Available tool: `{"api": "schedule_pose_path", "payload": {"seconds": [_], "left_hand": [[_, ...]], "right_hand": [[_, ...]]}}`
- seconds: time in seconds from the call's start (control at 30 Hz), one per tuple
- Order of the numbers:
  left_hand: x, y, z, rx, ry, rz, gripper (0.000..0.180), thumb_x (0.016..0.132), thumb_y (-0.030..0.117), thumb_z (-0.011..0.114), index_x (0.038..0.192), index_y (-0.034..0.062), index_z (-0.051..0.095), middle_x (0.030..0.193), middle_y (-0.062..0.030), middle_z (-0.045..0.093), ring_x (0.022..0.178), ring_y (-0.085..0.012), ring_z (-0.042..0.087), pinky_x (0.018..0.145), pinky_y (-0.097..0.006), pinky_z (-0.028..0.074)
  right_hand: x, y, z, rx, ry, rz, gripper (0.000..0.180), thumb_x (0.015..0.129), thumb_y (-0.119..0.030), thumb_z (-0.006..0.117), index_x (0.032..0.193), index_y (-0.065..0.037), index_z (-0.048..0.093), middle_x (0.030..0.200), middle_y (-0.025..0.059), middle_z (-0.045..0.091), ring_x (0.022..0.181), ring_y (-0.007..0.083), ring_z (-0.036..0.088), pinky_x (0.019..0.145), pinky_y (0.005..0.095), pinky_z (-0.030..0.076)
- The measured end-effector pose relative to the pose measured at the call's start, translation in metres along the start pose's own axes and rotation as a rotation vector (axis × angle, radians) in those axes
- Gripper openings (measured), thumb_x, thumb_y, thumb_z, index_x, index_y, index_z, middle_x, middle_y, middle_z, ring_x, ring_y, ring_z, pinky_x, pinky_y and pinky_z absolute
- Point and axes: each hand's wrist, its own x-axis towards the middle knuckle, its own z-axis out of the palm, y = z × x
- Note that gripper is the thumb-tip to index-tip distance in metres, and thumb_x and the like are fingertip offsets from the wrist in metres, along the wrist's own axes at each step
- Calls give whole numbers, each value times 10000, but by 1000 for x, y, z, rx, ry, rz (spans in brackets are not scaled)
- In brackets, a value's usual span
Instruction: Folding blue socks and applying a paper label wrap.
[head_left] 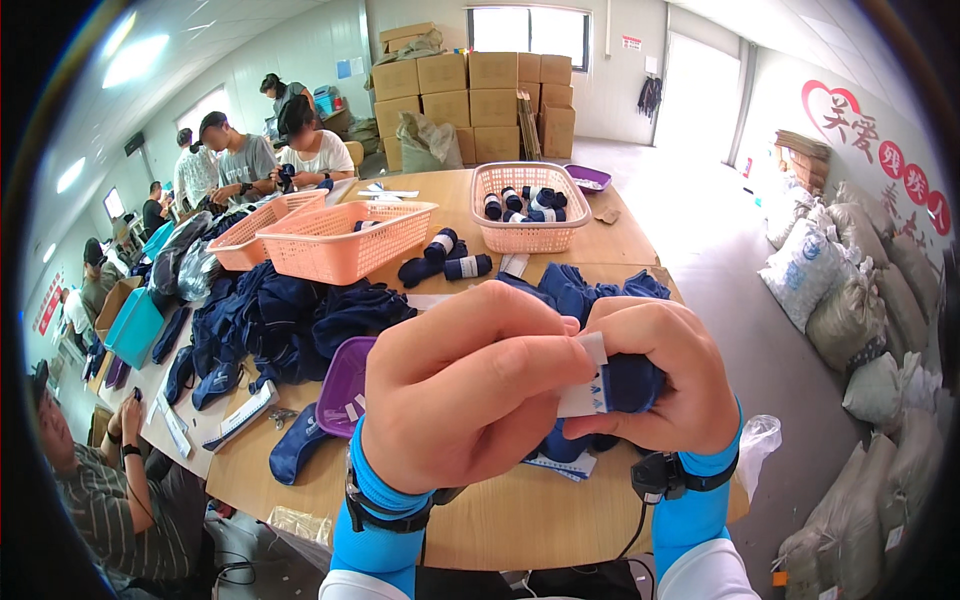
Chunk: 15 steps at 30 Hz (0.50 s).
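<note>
Close in front of me, my right hand (680, 370) is closed round a rolled navy sock bundle (633, 384). A white paper band (583, 398) with small blue marks wraps its left end. The fingers of my left hand (465, 385) pinch that band, and its far side is hidden behind them. Just beyond my hands lie loose navy socks (590, 285). Finished-looking rolls with white bands (468, 267) rest on the table, and several more sit in the pink basket (530, 237) at the far end.
Two more pink baskets (345, 245) stand at the left beside a heap of navy socks (270, 325). A purple tray (345, 385) holds small white pieces. Strips of paper bands (240, 415) lie nearby. Co-workers (235, 155) work along the left; sacks (840, 310) line the right wall.
</note>
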Motion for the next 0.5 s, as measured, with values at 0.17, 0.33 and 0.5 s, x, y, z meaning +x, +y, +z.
{"api": "schedule_pose_path", "payload": {"seconds": [0.17,0.33,0.5], "left_hand": [[3,-5,3,-11,43,32,206,791,-113,728,953,8,762,975,-150,702,863,-245,748,780,-327,612],[2,-1,1,-44,12,-32,198,791,-70,779,977,-2,775,1017,-163,711,890,-246,745,809,-340,619],[0,-6,4,-18,-24,16,206,802,-56,791,1002,-4,788,999,-150,719,888,-243,742,812,-345,622]], "right_hand": [[0,-2,-1,-65,21,-5,575,730,-298,986,1115,-50,639,978,128,698,836,380,673,746,416,551],[-1,-1,0,-27,27,14,569,734,-287,982,1118,-50,636,982,128,704,839,377,680,750,415,554],[0,0,-2,-67,48,-4,548,736,-277,975,1110,-59,640,980,118,712,839,367,688,748,415,557]]}}
